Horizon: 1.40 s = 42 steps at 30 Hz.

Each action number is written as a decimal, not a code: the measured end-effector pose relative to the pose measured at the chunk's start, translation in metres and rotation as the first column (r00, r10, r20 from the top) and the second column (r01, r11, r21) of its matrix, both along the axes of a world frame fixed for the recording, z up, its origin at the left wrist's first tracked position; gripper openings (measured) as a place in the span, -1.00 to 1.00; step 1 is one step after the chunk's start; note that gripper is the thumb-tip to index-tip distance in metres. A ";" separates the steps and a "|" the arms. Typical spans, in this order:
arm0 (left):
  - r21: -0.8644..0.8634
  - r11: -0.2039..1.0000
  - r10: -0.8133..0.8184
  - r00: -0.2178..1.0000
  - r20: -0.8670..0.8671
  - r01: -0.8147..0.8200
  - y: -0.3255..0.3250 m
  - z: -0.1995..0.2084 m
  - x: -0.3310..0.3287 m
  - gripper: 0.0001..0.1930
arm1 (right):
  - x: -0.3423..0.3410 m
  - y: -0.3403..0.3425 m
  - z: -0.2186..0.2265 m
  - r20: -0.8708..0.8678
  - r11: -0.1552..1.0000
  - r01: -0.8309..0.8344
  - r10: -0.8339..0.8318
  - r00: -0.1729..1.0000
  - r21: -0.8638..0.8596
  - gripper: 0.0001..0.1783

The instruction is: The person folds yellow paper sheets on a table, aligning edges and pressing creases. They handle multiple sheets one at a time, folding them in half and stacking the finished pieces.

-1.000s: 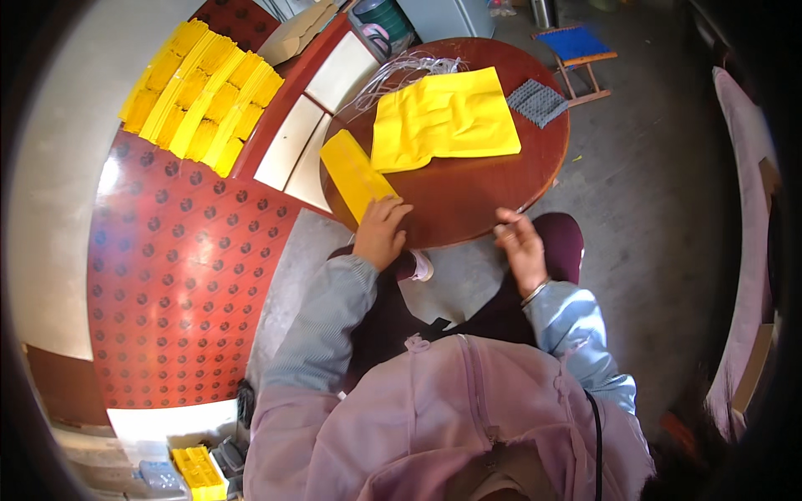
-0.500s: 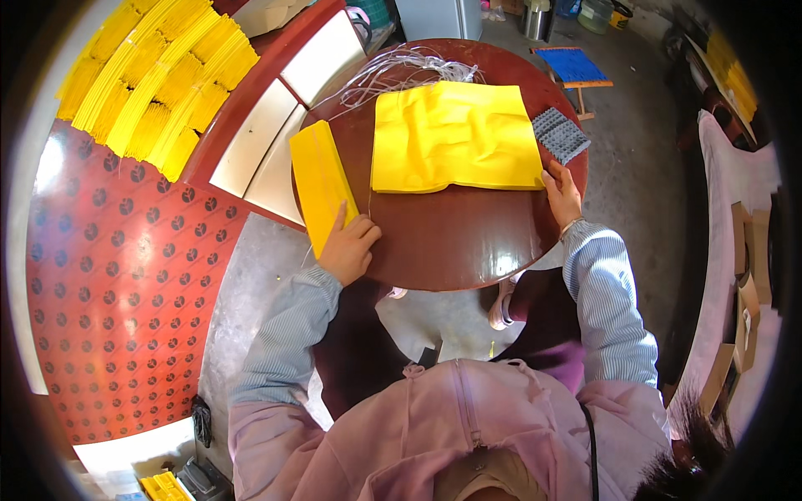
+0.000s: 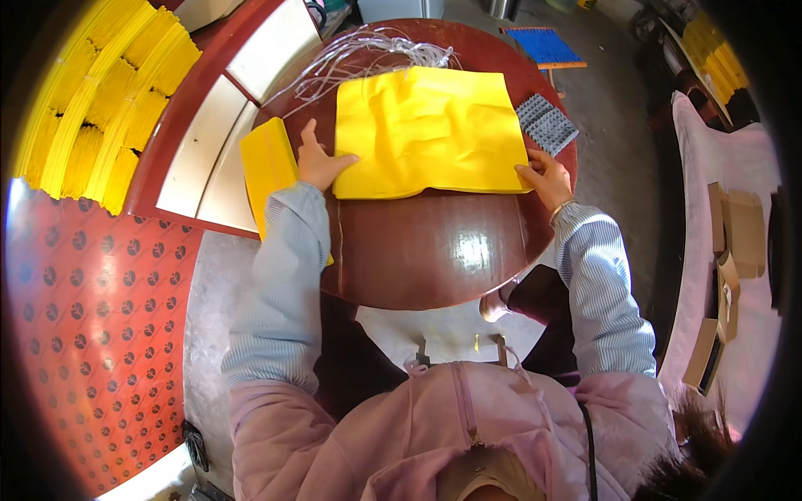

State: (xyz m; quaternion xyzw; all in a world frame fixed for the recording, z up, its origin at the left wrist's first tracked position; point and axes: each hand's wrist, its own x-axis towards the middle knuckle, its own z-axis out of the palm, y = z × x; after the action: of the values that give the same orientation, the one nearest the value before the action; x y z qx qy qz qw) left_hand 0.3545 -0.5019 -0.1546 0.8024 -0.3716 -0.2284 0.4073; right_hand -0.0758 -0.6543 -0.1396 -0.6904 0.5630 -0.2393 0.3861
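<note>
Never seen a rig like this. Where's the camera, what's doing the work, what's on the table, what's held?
No robot here: just a bare left hand and right hand. All the pictures come from one fisheye camera worn on the head, looking down, so straight edges bend near the rim. Picture left is the wearer's left.

On the round reddish-brown table lie a wrinkled yellow sheet stack, a long yellow bundle partly behind the left forearm, clear strands and a grey textured pad.

The left thumb is at the stack's left edge; the right fingers are at its near right corner. Whether they grip firmly, I can't tell.
</note>
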 end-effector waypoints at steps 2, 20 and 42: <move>0.001 0.997 -0.075 0.996 -0.054 0.076 0.004 0.003 0.014 0.28 | 0.001 0.016 -0.003 0.003 0.998 -0.031 0.032 0.999 -0.048 -0.37; -0.348 0.912 0.043 0.793 0.608 0.216 0.075 0.060 -0.129 -0.66 | -0.028 -0.152 -0.060 -0.427 0.642 -0.281 -0.080 0.901 -0.713 -0.65; -0.459 0.762 -0.306 0.879 0.367 0.457 0.068 0.002 -0.249 -0.52 | -0.025 0.093 -0.010 0.077 0.663 -0.532 0.660 0.747 -0.527 -0.59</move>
State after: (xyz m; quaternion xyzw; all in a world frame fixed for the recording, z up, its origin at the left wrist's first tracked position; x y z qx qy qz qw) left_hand 0.1055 -0.4336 -0.1525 0.5869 -0.6286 -0.0834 0.5034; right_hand -0.1008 -0.5611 -0.1498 -0.8713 0.1707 -0.3167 0.3337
